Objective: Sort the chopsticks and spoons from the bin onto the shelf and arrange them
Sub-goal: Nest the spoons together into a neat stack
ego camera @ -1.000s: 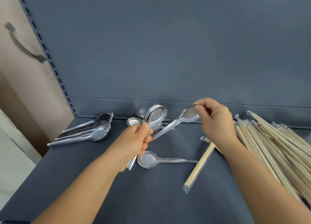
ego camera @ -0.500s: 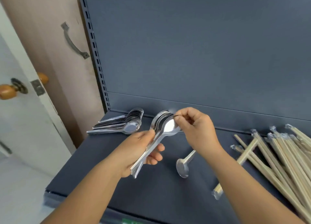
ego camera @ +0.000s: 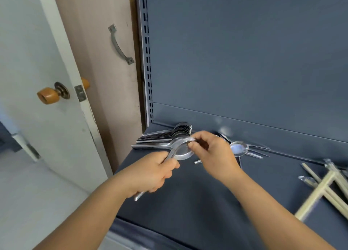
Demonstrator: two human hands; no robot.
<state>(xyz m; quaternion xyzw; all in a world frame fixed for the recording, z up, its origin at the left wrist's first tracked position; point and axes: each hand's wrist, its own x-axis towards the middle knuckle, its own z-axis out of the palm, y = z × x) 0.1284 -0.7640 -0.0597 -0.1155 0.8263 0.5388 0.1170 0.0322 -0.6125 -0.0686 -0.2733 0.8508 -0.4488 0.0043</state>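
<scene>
Left hand [ego camera: 150, 172] grips handles, right hand [ego camera: 212, 152] pinches bowls of spoons [ego camera: 180, 150]. Best to square bowls, then nest onto stack [ego camera: 169, 137] on shelf [ego camera: 197, 202].

A single wide-angle view comes from the person's head, looking forward and down along both forearms at the grey shelf [ego camera: 197, 189]. It sits close: the left hand [ego camera: 150, 172] and right hand [ego camera: 214, 153] meet near the middle of the frame, with the shelf's back panel [ego camera: 244, 61] rising beyond them. The view is tilted, so the upright edges lean. Left of the left hand it takes in a door [ego camera: 28, 61] with its knob [ego camera: 48, 95]. There is no second view to overlap with it.
</scene>
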